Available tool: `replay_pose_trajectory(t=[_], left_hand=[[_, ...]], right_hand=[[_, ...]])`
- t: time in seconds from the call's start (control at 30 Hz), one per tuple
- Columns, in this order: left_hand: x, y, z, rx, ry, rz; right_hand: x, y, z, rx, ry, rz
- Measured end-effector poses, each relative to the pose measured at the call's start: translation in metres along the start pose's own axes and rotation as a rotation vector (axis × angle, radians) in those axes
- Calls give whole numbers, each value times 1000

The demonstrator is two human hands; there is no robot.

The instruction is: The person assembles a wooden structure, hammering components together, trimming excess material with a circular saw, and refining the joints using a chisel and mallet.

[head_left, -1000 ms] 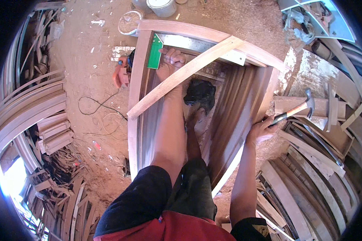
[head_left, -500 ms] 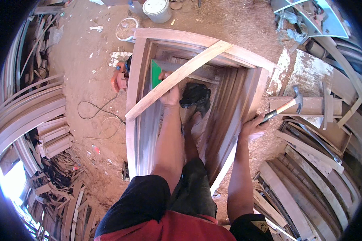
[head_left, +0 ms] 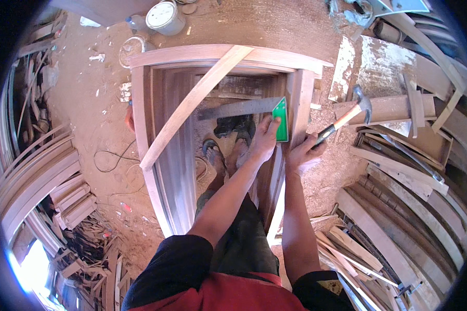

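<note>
My left hand (head_left: pixel 265 139) is closed on the green handle of a try square (head_left: pixel 280 120), whose grey metal blade points left across the inside of a wooden frame (head_left: pixel 141 88). The green handle is close to the frame's right side piece. In my right hand (head_left: pixel 302 157) is a hammer (head_left: pixel 346 118) with a black and wooden handle, its metal head up and to the right. That hand rests at the outer edge of the right side piece. A slanting wooden strip (head_left: pixel 197 103) crosses the frame's upper left corner. My feet (head_left: pixel 214 155) stand inside the frame.
Stacked boards and curved wooden pieces (head_left: pixel 399 223) lie on the right. More timber (head_left: pixel 41 171) and offcuts fill the left. A white bucket (head_left: pixel 164 18) stands beyond the frame. A dark cord (head_left: pixel 106 161) loops on the dusty floor.
My left hand has carried the try square from the frame's left side over to its right side. The right hand still holds the hammer. The view has shifted, showing both feet.
</note>
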State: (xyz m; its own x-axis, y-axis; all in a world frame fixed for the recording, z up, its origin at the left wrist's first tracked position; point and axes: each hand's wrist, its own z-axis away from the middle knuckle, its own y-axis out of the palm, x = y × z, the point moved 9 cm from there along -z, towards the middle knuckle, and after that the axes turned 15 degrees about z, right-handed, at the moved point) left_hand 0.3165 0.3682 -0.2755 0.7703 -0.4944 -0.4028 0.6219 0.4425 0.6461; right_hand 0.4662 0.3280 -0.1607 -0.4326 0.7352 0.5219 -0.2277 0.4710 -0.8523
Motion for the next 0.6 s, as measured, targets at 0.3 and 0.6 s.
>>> replay_pose_trajectory(t=[0.3, 0.6], left_hand=[[-63, 59, -26, 162, 422, -728], [-72, 79, -63, 202, 330, -756]], right_hand=[[1, -7, -3, 41, 71, 23], [8, -7, -3, 60, 25, 21]])
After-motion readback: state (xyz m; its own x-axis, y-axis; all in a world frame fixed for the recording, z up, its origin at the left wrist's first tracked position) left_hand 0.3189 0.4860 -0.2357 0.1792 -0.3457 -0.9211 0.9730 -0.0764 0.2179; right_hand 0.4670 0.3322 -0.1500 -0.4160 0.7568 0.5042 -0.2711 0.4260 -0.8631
